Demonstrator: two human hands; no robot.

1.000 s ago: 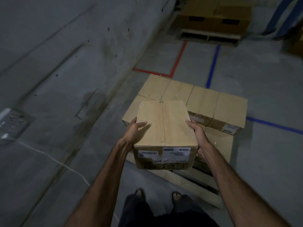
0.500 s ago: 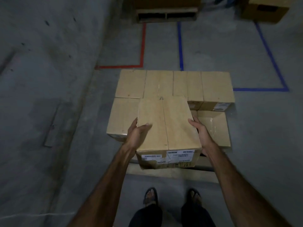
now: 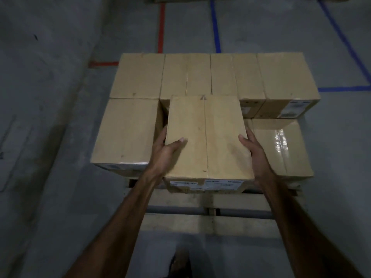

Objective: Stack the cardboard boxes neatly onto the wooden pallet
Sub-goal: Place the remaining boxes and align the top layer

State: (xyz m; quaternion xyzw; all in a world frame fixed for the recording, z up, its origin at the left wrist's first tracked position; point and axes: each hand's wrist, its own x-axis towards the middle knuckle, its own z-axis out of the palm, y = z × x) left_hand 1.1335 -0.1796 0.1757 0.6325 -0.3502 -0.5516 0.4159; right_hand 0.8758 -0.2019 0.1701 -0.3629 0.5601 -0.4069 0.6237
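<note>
**Head view: box carried in over the front slot of the pallet**

Head camera shows you holding one cardboard box (image 3: pixel 206 137) between both palms, above the gap in the front row of the wooden pallet (image 3: pixel 200 199). Your left hand (image 3: pixel 164 155) clasps its left side with the thumb lying across the top panel; your right hand (image 3: pixel 255 155) clasps the right side the same way. Both hands are gripping the box.

The box looks stiff and square-edged, with a taped centre seam, and judging by the two-handed carry it has some weight. Its plain cardboard faces look likely to give your palms decent friction, so keep your hold low on the side walls near the front, not on the top flaps.

Stacked boxes (image 3: pixel 220 75) fill the back row. A front-left box (image 3: pixel 126 133) sits just beside the carried one, and a lower box (image 3: pixel 281 145) with glossy tape lies to its right.

White shipping labels (image 3: pixel 206 183) show on the near face, but their print is too small and dim to read.
</note>
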